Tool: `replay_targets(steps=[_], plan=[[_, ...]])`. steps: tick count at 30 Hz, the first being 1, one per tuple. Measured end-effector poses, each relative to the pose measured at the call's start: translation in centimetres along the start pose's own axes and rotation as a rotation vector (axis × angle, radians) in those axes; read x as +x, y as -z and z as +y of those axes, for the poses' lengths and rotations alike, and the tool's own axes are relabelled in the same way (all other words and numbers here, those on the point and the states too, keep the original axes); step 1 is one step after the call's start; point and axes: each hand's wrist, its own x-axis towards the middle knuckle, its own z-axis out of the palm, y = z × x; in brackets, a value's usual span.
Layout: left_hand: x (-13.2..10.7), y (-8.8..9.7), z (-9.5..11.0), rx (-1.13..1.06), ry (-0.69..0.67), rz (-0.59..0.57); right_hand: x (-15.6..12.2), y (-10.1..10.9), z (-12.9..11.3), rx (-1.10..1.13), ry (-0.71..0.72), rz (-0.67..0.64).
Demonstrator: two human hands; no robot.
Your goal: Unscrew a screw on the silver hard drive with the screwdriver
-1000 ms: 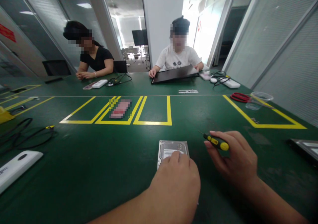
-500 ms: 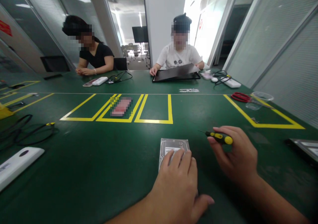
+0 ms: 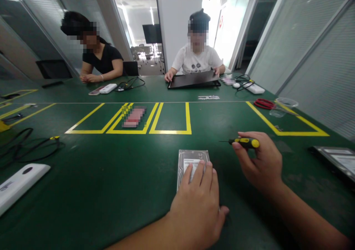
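A silver hard drive [image 3: 194, 155] with a white label lies on the green table, its near part hidden under my left hand [image 3: 198, 198]. The left fingers rest stretched over the drive's top, and the thumb sticks out past its right side. To the right, my right hand [image 3: 262, 161] grips a small black-and-yellow screwdriver [image 3: 245, 142] between thumb and fingers. The thin shaft points left, above the table and beyond the drive's far right corner, touching nothing.
Another drive-like device [image 3: 337, 159] lies at the right edge. A red cable coil [image 3: 264, 103] and clear plastic cup [image 3: 285, 104] stand by the right yellow tape. At left are a white power bank [image 3: 23, 183] and black cable [image 3: 41, 154]. Two people sit opposite, one holding a dark panel [image 3: 194, 80].
The view has shifted slightly. My left thumb has drawn in closer to the drive. The screwdriver, still in my right hand, now lies more level.
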Motion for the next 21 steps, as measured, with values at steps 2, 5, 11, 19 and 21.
replay_targets(steps=[2,5,11,19,21], plan=[[0.0,0.1,-0.1,-0.005,0.002,-0.002,0.2,0.2,-0.1,-0.012,-0.010,-0.003],[0.0,0.2,-0.2,-0.005,-0.006,-0.002,0.8,0.3,-0.7,0.002,-0.031,0.007],[-0.1,0.3,-0.4,-0.003,-0.010,-0.004,2.3,0.4,-2.5,0.084,-0.146,0.000],[0.1,-0.1,-0.3,0.026,-0.015,-0.001,5.3,-0.6,-3.2,0.296,-0.289,0.082],[0.1,0.1,-0.4,0.022,-0.016,-0.007,6.1,-1.1,-3.4,0.388,-0.295,0.096]])
